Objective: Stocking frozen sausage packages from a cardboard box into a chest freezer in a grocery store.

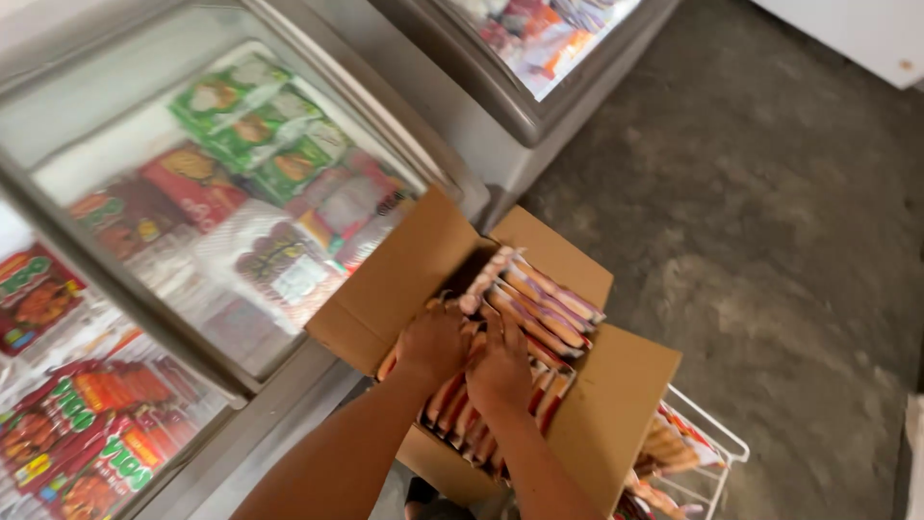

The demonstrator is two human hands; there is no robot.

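An open cardboard box [404,279] stands beside a chest freezer, packed with flat sausage packs [544,303] set on edge. Both of my hands reach down into it. My left hand [433,342] rests on the packs near the box's left wall, fingers curled over their top edges. My right hand [500,364] lies just beside it, fingers pressed into the same row of packs. Whether either hand has a pack lifted free is unclear. The packs under my palms are hidden.
A chest freezer [289,404] with sliding glass lids holds frozen food packs on the left. A second freezer [500,106] stands further back. A white wire basket [707,443] with more packs sits under the box at the lower right. Grey concrete floor [770,241] lies to the right.
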